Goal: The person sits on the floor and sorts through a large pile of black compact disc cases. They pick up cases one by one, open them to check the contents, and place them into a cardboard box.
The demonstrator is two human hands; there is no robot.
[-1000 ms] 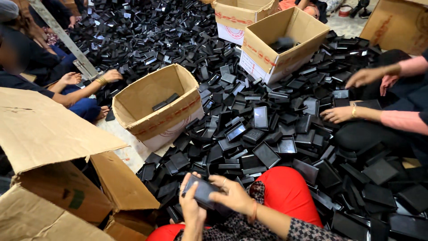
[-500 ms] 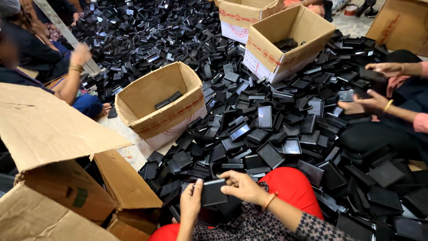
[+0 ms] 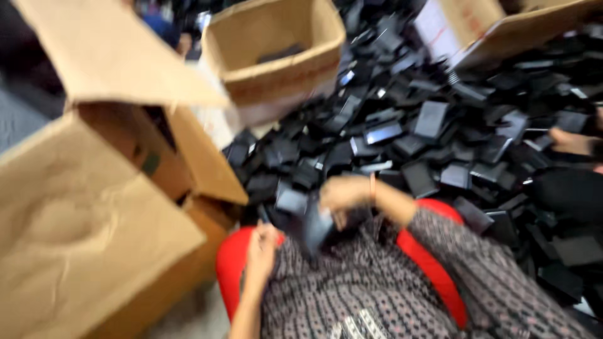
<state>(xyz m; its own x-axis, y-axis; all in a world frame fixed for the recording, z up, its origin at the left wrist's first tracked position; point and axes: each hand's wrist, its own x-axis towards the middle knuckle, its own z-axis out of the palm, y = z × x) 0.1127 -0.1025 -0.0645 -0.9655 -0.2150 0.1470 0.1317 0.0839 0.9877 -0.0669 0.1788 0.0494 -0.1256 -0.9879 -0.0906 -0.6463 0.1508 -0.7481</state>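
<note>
**Both hands on a black case as the view swings left**

The right hand [image 3: 342, 196] curls over the top of a flat black case [image 3: 314, 226], fingers wrapped round its upper edge, a thin bangle at the wrist. The left hand [image 3: 262, 248] sits lower, just beside the case's bottom corner; the frame is badly smeared by motion, so it seems to pinch that corner, but I cannot tell for sure. The case hangs tilted between the two hands, above the lap and its red cloth [image 3: 235, 263] and patterned sleeve [image 3: 452, 251].

Half a second ago the case lay flatter and squarely in both hands at the bottom of the view; now it stands more on edge and the hands have drawn apart, the left dropping towards the lap. The camera has also turned down and left: the large open cardboard box [image 3: 94, 220] now fills the left side, close by the left hand.

Beyond the hands spreads the heap of black cases [image 3: 427, 138], touching the knees. A smaller open carton [image 3: 276, 56] stands behind it, and another carton [image 3: 496, 31] at the top right. A co-worker's hand [image 3: 568, 141] rests on the heap at the right edge.
</note>
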